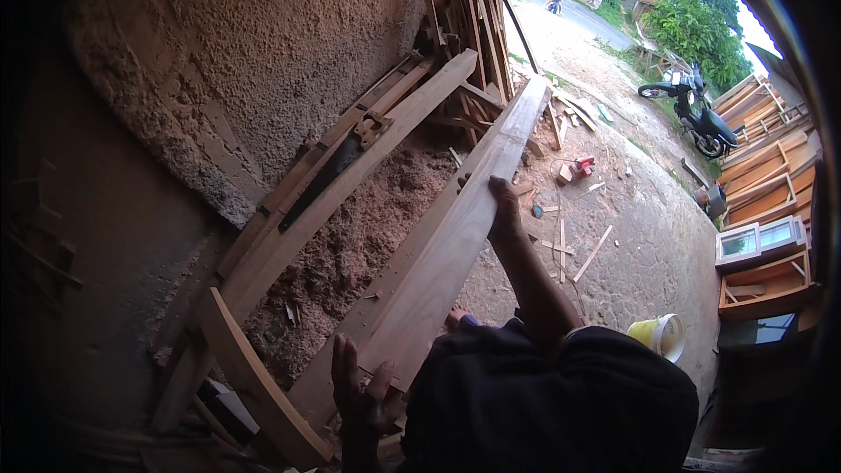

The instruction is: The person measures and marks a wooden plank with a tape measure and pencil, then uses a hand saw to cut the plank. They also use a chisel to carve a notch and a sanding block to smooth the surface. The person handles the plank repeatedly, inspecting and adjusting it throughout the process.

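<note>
Outdoors: long wooden plank [438,245] angled over sawdust pile [350,236]. Left hand [361,390] spread flat at its near end; right hand [504,206] curled over far edge. Likely heavy, stiff; grip both edges.

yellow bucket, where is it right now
In the head view the yellow bucket sits on the ground at lower right, just right of the person's right arm, below the stacked wooden frames.
</note>
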